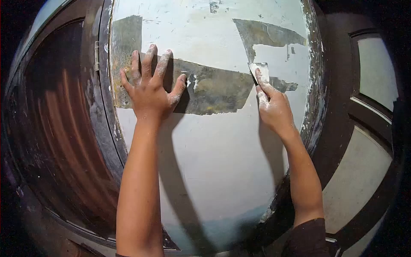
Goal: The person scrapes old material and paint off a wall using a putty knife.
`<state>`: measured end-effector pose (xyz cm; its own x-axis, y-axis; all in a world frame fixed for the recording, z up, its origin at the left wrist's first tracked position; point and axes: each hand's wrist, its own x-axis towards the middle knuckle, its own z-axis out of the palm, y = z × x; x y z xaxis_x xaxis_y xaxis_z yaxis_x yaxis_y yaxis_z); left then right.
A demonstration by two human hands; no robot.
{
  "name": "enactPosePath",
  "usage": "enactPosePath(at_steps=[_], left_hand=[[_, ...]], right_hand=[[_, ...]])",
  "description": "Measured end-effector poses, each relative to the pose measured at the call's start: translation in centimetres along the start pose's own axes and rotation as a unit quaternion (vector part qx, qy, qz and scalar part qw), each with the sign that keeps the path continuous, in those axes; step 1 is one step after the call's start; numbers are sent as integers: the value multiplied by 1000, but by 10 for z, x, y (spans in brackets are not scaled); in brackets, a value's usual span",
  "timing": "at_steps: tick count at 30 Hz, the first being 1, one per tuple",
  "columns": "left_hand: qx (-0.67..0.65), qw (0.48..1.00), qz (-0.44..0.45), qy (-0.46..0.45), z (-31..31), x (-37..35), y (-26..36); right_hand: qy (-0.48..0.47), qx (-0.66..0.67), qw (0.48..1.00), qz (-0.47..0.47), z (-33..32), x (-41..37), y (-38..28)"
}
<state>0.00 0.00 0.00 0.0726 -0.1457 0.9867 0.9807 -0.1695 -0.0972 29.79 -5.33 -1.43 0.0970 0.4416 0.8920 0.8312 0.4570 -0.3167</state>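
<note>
My left hand (152, 88) is spread against a pale wall panel (218, 158), its fingers apart over a bare grey-brown patch (214, 90). White dust coats its fingertips. My right hand (272, 103) grips a putty knife (260, 72), whose handle is mostly hidden by the fingers. The blade, smeared with white, is at the panel where the right end of the grey patch meets white coating. Another bare patch (274, 34) shows above the blade, with ragged white edges around it.
On the left stands a dark wooden door (64, 115) with a hinge (96, 55) beside the panel. To the right is a dark frame (342, 81) with pale inset panels (376, 68). Chipped, paint-spotted edges border the wall panel.
</note>
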Motion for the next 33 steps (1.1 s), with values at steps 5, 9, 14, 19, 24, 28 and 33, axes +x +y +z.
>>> enactPosePath(at_steps=[5, 9, 14, 19, 24, 28, 33], left_hand=[[-2, 1000, -20, 2, -4, -2, 4], [-11, 1000, -10, 9, -3, -1, 2], [-8, 1000, -6, 7, -3, 0, 0], [-15, 1000, -5, 17, -1, 1, 0], [-9, 1000, -4, 14, -3, 1, 2], [-12, 1000, 2, 24, -1, 1, -1], [-7, 1000, -3, 20, -1, -1, -1]], right_hand=[[6, 29, 999, -19, -3, 10, -2], [3, -3, 1000, -16, 0, 14, -1], [23, 12, 999, -39, 0, 10, 0], [12, -7, 1000, -28, -1, 17, -9], [19, -12, 999, -36, 0, 22, -9], [24, -8, 998, -51, 2, 28, -7], [45, 15, 996, -73, 6, 35, -6]])
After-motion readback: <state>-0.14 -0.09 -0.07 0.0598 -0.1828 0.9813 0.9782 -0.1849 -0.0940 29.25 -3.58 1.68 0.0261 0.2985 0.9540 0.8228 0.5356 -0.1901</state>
